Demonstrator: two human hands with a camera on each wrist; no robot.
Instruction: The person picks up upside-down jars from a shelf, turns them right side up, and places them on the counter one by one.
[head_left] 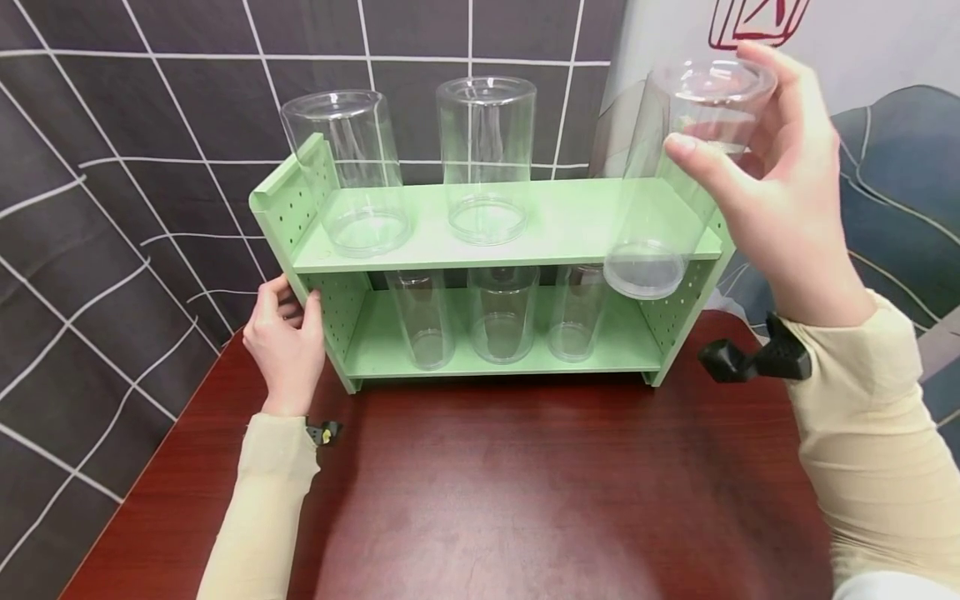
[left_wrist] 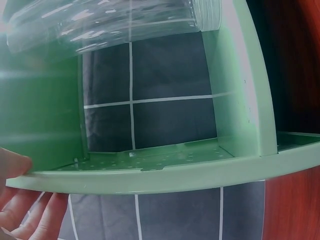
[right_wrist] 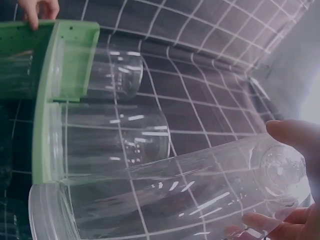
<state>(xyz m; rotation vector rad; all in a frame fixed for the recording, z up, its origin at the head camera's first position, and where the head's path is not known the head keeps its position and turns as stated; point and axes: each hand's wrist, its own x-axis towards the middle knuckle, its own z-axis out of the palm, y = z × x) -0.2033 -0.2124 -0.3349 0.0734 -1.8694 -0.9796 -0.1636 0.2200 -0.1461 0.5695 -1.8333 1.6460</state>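
My right hand (head_left: 795,179) grips a clear plastic jar (head_left: 656,212) around its upper end, thumb on the near side. The jar tilts, its banded lower end (right_wrist: 47,212) toward the right front of a green two-tier shelf (head_left: 570,237). At the shelf's left side panel (left_wrist: 150,182), my left hand (head_left: 287,346) pinches the panel edge, thumb inside and fingers outside. On the upper board stand two similar clear jars, one at the left (head_left: 363,179) and one in the middle (head_left: 487,158). Part of the right hand's fingers is hidden behind the jar.
Three narrower clear containers stand on the lower board: left (head_left: 426,321), middle (head_left: 501,321) and right (head_left: 577,321). The shelf rests on a dark red wooden table (head_left: 510,475). Behind hangs a dark cloth with a white grid (head_left: 195,108).
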